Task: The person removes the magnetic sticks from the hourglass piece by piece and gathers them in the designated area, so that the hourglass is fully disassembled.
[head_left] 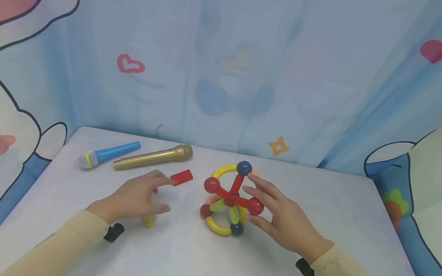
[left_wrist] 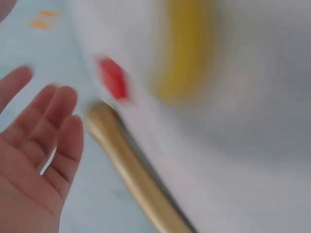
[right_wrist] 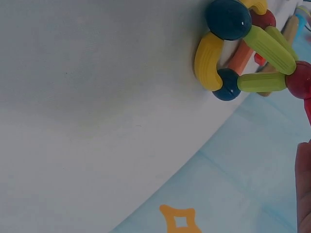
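A magnetic ball-and-stick model stands on the table, with yellow curved sticks and balls at its base. Green sticks rise to a red central ball, from which red sticks reach out to red and blue balls. My right hand is at the model's right side, its extended fingers and thumb around the outer red ball. To the left, my left hand hovers with spread, loosely bent fingers and nothing in its grasp. Partly hidden beneath it is a yellow curved stick, blurred in the left wrist view.
A small red block lies just beyond the left fingertips. Farther back are a gold microphone and a blue toy microphone. Behind the white table hangs a blue cartoon curtain.
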Available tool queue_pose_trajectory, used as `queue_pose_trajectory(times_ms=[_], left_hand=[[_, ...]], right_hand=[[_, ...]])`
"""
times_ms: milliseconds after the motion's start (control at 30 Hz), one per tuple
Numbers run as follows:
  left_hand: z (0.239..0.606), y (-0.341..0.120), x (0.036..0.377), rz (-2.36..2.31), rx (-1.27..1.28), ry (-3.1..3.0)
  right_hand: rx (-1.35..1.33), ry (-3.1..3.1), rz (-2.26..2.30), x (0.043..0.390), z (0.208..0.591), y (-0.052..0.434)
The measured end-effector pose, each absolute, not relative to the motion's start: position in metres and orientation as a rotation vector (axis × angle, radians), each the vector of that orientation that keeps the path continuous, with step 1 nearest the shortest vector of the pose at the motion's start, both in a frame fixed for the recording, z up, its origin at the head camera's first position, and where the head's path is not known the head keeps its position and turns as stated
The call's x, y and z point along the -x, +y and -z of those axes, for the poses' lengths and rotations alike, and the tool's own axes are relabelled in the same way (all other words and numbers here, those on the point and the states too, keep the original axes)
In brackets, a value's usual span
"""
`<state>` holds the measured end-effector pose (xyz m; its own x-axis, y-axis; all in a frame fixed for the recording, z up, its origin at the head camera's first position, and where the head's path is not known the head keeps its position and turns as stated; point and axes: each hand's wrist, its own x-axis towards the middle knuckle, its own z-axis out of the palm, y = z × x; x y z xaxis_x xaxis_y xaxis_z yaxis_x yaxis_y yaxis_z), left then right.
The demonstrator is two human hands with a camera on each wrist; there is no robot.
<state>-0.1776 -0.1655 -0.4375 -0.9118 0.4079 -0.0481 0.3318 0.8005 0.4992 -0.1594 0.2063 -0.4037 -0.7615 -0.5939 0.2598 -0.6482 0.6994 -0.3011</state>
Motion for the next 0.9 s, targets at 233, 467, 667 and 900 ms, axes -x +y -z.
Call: queue_pose_trajectory(times_ms=[233, 467, 667, 900], left_hand=[[0.399, -0.109, 0.183, -1.107, -0.823, 2.650], [0.395, -0.085, 0.189, -1.067, -0.815, 2.613], [0.402, -0.081, 0.188, -1.139, -0.785, 2.655], [0.406, -0.079, 0.185, -1.234, -0.768, 2.605]], right_hand=[[-1.016, -2.759, -0.555, 0.157, 0.402, 0.206], [-1.021, -2.749, -0.580, 0.157, 0.401, 0.204], [-0.982, -2.709, -0.640, 0.156, 0.405, 0.205], [-0.891, -2.665, -0.771, 0.154, 0.411, 0.202]])
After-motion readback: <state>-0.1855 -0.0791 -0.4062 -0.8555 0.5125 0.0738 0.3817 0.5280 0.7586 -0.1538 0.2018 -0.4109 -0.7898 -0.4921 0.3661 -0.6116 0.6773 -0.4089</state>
